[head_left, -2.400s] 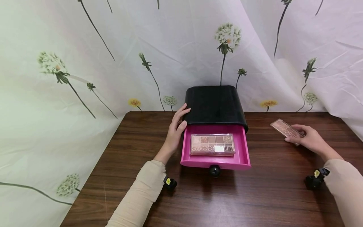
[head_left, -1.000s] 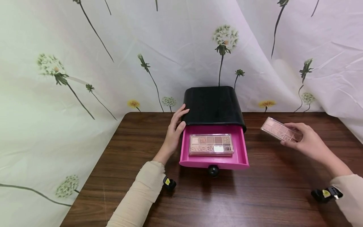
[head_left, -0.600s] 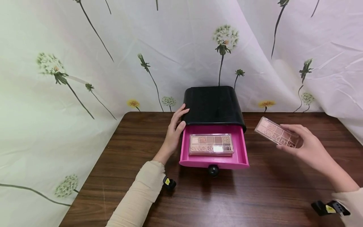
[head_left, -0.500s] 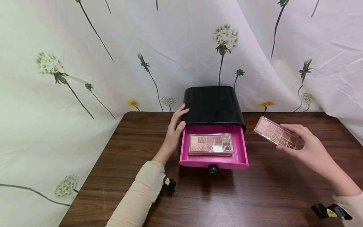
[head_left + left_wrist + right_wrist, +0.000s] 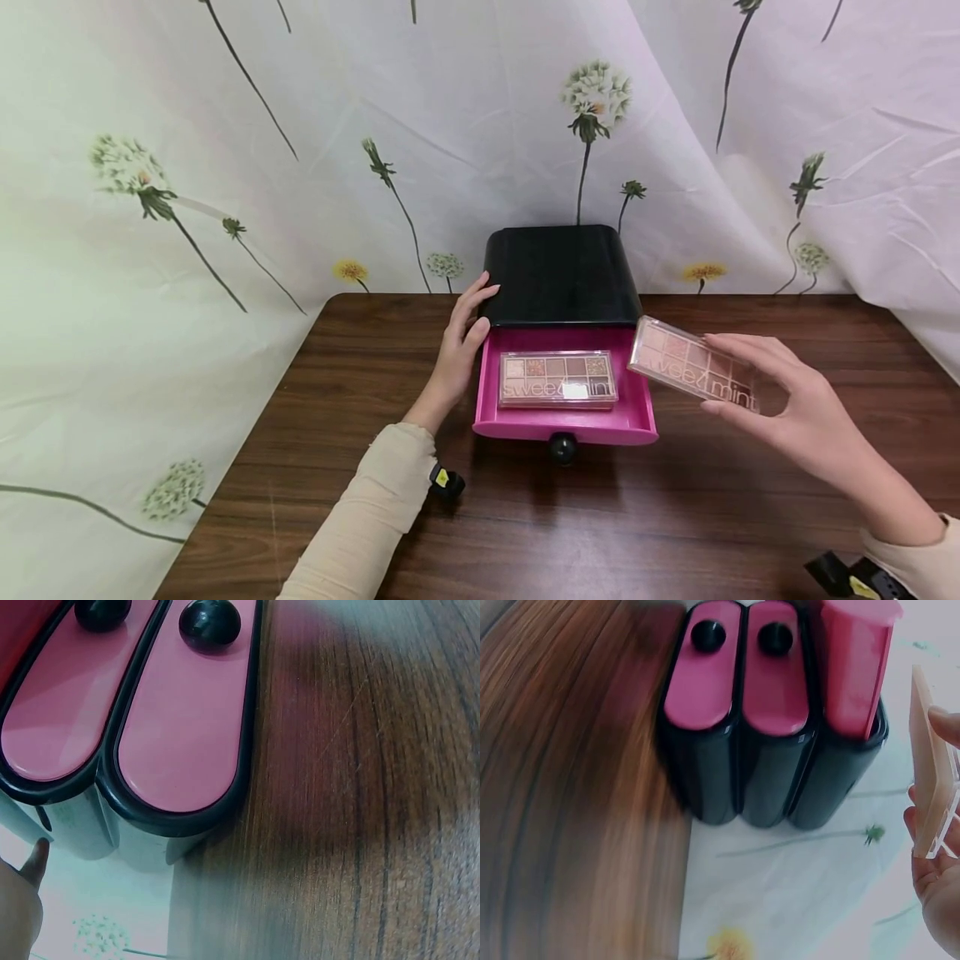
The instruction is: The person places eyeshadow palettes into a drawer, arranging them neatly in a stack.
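Note:
A black drawer unit [image 5: 561, 275] stands at the back of the table, its pink top drawer [image 5: 566, 435] pulled out. In that drawer lies a clear-lidded eyeshadow palette [image 5: 558, 379] with lettering on the lid, seemingly stacked on another. My left hand [image 5: 452, 354] rests against the unit's left side, fingers extended; the left wrist view catches only a bit of the hand [image 5: 16, 911]. Thumb and fingers of my right hand [image 5: 813, 412] pinch a similar palette [image 5: 686, 362], tilted, in the air by the drawer's right wall. The right wrist view shows this palette [image 5: 932, 784] edge-on.
Below the pulled-out drawer, two more pink drawers with round black knobs [image 5: 707, 636] are closed. A brown wood-grain table [image 5: 330, 467] carries the unit. Behind it hangs a white cloth [image 5: 300, 125] printed with dandelions.
My right hand has lifted the palette from the table's right side and carried it left, up to the drawer's right edge. My left hand stays on the unit.

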A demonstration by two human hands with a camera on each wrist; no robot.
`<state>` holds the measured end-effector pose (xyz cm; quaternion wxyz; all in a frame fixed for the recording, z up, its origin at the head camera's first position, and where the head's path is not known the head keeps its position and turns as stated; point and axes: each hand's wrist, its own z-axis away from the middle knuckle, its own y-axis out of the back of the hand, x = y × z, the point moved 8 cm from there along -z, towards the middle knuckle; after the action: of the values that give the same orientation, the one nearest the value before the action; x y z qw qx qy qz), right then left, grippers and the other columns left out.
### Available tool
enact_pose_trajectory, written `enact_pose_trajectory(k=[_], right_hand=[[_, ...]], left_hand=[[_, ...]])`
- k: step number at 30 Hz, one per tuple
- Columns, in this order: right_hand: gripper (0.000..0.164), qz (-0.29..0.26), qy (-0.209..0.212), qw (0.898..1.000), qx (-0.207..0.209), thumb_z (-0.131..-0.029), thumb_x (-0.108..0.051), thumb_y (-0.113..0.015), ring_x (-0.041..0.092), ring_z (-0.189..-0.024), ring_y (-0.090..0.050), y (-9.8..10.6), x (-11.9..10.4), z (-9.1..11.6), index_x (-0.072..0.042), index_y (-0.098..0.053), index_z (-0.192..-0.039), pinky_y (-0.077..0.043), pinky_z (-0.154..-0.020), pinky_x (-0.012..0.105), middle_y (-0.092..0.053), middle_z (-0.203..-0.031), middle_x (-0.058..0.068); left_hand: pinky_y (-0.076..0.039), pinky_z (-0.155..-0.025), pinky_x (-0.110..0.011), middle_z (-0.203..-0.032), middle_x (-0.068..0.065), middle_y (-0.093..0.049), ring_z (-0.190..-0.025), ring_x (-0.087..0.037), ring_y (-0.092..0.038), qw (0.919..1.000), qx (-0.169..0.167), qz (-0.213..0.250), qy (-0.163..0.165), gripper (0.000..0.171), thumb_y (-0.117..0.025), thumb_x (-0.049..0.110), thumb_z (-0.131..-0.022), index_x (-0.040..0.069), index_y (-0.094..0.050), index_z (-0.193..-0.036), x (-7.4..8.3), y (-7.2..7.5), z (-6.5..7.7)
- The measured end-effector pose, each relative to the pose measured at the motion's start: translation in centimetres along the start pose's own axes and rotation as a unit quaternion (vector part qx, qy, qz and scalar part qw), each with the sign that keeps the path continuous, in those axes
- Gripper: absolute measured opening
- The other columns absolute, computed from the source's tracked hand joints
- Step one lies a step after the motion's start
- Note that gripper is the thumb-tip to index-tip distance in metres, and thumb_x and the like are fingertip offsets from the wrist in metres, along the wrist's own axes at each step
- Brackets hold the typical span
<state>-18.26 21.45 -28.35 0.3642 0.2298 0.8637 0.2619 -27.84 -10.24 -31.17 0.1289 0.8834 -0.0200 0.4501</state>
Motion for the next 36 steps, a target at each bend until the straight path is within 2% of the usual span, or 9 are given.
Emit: enact_pose_trajectory(k=[8, 14, 19, 25, 36], right_hand=[[0.075, -0.036, 0.033, 0.998, -0.037, -0.057, -0.004, -0.086, 0.011, -0.113, -0.048, -2.5, -2.7, -1.4, -0.011, -0.058, -0.127, -0.033, -0.094, 0.015, -0.056, -0.124, 0.001], [0.07, -0.059, 0.053, 0.994, -0.069, -0.063, -0.011, -0.084, 0.012, -0.114, -0.047, -4.6, -4.2, -2.5, -0.014, -0.057, -0.128, -0.033, -0.095, 0.017, -0.055, -0.125, -0.003], [0.065, -0.052, 0.046, 0.993, -0.095, -0.069, -0.023, -0.081, 0.01, -0.114, -0.046, -6.3, -4.6, -3.4, -0.02, -0.056, -0.128, -0.032, -0.096, 0.016, -0.053, -0.125, -0.009], [0.06, -0.044, 0.041, 0.99, -0.125, -0.071, -0.034, -0.078, 0.007, -0.113, -0.046, -7.9, -4.7, -4.3, -0.023, -0.057, -0.127, -0.035, -0.094, 0.018, -0.053, -0.124, -0.013], [0.058, -0.038, 0.092, 0.982, -0.159, -0.071, -0.032, -0.079, 0.009, -0.115, -0.046, -9.7, -5.4, -5.7, -0.017, -0.06, -0.124, -0.037, -0.093, 0.023, -0.055, -0.125, -0.008]], left_hand=[[-0.017, -0.109, -0.047, -0.15, -0.013, -0.025, -0.138, -0.018, -0.02, 0.9999, 0.002, -0.01, 0.003, 0.046, -0.039, 0.017, -0.091, -0.001, -0.044, -0.134, 0.1, 0.1, 0.0], [-0.019, -0.108, -0.047, -0.15, -0.014, -0.025, -0.138, -0.02, -0.02, 0.9997, 0.001, -0.023, 0.012, 0.046, -0.039, 0.015, -0.091, -0.001, -0.043, -0.134, 0.3, 0.3, 0.0], [-0.021, -0.106, -0.048, -0.149, -0.015, -0.026, -0.137, -0.02, -0.021, 0.9997, 0.003, -0.021, 0.012, 0.046, -0.039, 0.014, -0.091, -0.001, -0.044, -0.134, 0.3, 0.3, 0.0], [-0.021, -0.108, -0.046, -0.149, -0.014, -0.026, -0.137, -0.021, -0.022, 0.9997, 0.003, -0.02, 0.013, 0.045, -0.04, 0.013, -0.091, -0.001, -0.044, -0.134, 0.2, 0.2, 0.0], [-0.02, -0.108, -0.046, -0.149, -0.015, -0.026, -0.137, -0.021, -0.021, 0.9997, 0.002, -0.023, 0.012, 0.046, -0.039, 0.015, -0.091, -0.001, -0.044, -0.134, 0.3, 0.3, 0.0]])
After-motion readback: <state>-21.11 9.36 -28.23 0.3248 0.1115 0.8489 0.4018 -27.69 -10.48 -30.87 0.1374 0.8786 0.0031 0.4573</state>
